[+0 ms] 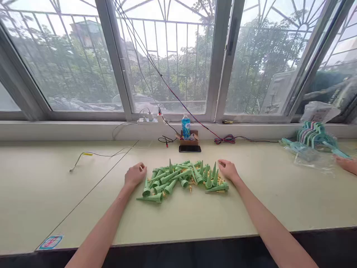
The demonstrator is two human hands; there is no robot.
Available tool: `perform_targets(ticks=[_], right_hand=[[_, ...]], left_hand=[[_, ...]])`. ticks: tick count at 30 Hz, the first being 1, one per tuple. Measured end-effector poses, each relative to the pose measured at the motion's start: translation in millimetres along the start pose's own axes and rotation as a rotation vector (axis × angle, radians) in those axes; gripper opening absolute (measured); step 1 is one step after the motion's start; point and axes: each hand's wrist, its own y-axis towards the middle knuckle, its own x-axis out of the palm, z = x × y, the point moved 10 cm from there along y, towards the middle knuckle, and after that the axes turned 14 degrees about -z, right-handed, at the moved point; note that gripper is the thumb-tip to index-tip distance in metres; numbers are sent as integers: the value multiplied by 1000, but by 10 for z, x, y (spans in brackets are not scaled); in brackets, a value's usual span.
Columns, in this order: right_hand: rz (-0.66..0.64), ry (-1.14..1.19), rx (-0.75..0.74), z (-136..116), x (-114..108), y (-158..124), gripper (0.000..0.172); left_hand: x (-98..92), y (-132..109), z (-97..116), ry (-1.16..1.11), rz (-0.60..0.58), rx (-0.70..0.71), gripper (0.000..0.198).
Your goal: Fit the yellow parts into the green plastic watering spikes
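Note:
A pile of several green plastic cones (182, 178) lies in the middle of the pale table (41, 193), mixed with small yellow pieces (220, 181). Some cones stand upright, most lie on their sides. My left hand (135, 175) rests at the pile's left edge, fingers curled loosely, nothing visibly held. At the right edge of the pile my right hand (228, 169) sits, fingers bent downward toward the cones, touching or nearly touching them.
A black phone (190, 148), a small cardboard box (189, 140) and a blue bottle (185, 127) stand by the window ledge. Cables (223, 140) run along the ledge. Coloured hangers in plastic (315, 139) lie at far right, near another person's hand (347, 163).

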Motion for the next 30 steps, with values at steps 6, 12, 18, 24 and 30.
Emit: perform_targets(ticks=[6,12,18,24,30], right_hand=[[-4,7,7,31,-11,3,34],[-15,21,6,49,-6,3,36],[-16,21,6,74,-17,1,36],[-18,12,-2,105,-22,4,36],[-23,6,-1,129,-29,2,36]], left_hand=[[6,7,19,-8,0,1,20],[9,2,22,-18,2,0,20],[5,-15,41,-25,3,5,19],[6,-25,58,-31,6,5,19],[14,-39,76,-31,13,3,19]])
